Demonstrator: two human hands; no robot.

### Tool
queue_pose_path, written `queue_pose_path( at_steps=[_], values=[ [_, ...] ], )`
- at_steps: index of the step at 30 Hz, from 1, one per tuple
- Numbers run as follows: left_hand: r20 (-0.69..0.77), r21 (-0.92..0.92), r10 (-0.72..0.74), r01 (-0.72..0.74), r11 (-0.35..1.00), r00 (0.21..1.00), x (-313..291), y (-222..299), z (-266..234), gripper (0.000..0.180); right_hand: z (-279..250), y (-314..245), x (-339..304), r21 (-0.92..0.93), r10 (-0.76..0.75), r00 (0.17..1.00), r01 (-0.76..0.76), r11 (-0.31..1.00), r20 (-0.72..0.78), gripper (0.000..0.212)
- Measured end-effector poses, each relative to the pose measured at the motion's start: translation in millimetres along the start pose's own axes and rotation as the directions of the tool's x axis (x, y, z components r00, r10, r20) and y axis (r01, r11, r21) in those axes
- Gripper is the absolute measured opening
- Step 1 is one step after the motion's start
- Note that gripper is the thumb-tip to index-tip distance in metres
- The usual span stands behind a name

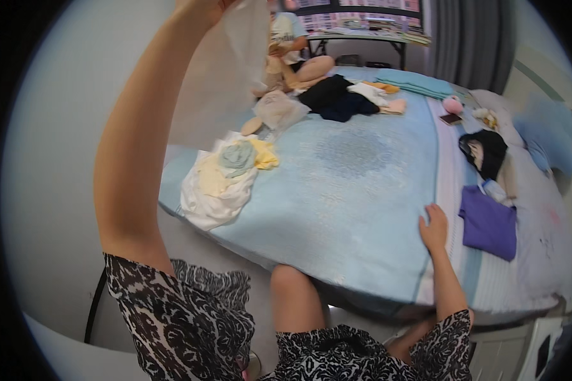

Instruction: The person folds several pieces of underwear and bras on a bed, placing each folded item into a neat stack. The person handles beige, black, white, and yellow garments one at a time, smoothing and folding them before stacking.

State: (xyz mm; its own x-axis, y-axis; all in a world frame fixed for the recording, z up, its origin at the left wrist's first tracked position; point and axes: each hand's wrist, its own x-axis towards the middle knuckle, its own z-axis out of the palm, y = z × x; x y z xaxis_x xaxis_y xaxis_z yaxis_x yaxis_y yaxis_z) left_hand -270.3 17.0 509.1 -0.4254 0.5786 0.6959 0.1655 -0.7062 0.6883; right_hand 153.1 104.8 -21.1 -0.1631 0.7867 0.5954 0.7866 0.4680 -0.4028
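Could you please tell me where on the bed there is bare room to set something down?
The middle of the bed is bare, bordered by the white cloth, dark clothes and right hand. Crowded: the far end, and the right side around the purple cloth.

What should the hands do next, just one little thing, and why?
I'd maybe lower the left hand a bit, so the right hand could help. The left one is raised high with a whitish see-through film hanging from it, while the right one looks empty over the blue bed cover.
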Motion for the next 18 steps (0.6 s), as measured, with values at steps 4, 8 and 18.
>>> queue_pose_path(
  at_steps=[4,8,18],
  values=[
    [0.134,-0.092,-0.04,0.053,0.994,0.99,-38,-30,44,0.03,-14,-42,-29,0.578,0.217,0.953,-0.3,0.759,0.21,0.035],
    [0.266,-0.082,-0.147,0.174,0.981,0.953,-80,-40,28,0.04,-62,-101,-15,0.73,0.266,0.717,-0.68,0.066,0.644,0.06],
    [0.235,0.568,-0.948,0.761,0.314,0.215,-309,-171,-118,0.047,-92,-12,-49,0.726,0.444,0.578,-0.591,-0.35,0.685,0.052]
  ],
)
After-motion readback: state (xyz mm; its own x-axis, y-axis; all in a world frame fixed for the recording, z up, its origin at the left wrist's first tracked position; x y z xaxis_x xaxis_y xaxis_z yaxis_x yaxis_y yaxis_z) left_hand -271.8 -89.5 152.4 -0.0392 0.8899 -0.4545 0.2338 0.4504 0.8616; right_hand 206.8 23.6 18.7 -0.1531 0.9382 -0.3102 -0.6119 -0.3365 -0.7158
